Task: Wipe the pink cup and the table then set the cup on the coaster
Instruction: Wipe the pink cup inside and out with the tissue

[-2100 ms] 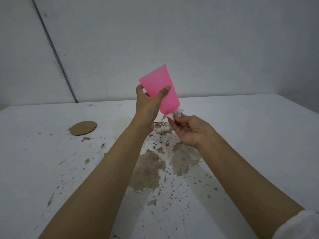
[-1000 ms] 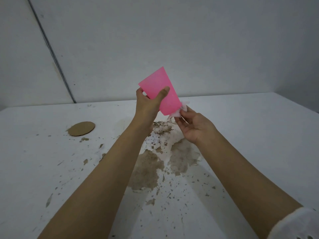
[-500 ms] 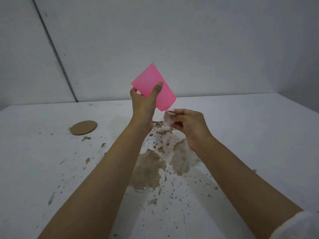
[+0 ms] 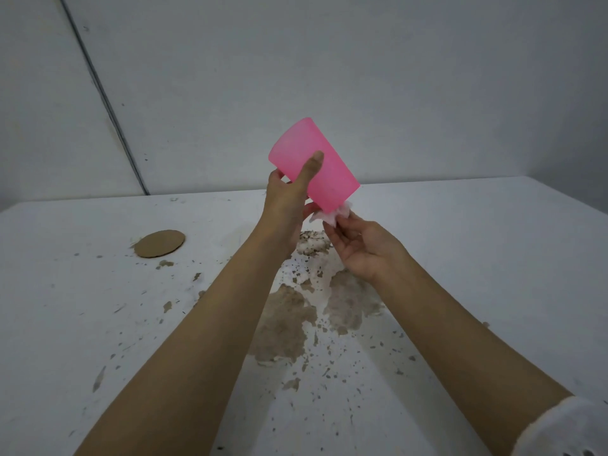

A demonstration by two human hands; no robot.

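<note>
We see the pink cup (image 4: 316,166) held up in the air above the table (image 4: 493,258), tilted so its wide end points toward 11 o'clock and its narrow base toward 5 o'clock. The left hand (image 4: 286,195) grasps it around the side, thumb laid across the near wall and fingers wrapped behind. At the cup's base, the right hand (image 4: 362,248) pinches a crumpled white tissue (image 4: 330,217) between its fingertips, and the tissue touches the cup's lower edge. A white sleeve (image 4: 566,429) shows at the right forearm, at 5 o'clock in the view.

Below the hands we find a brown spill (image 4: 289,324) spread over the white table, with specks scattered around it toward 6 and 8 o'clock. The round brown coaster (image 4: 160,243) lies flat on the table at 9 o'clock from the hands, well apart from the cup and bare on top. We can read no brand, label or writing on the cup, the coaster or the tissue
</note>
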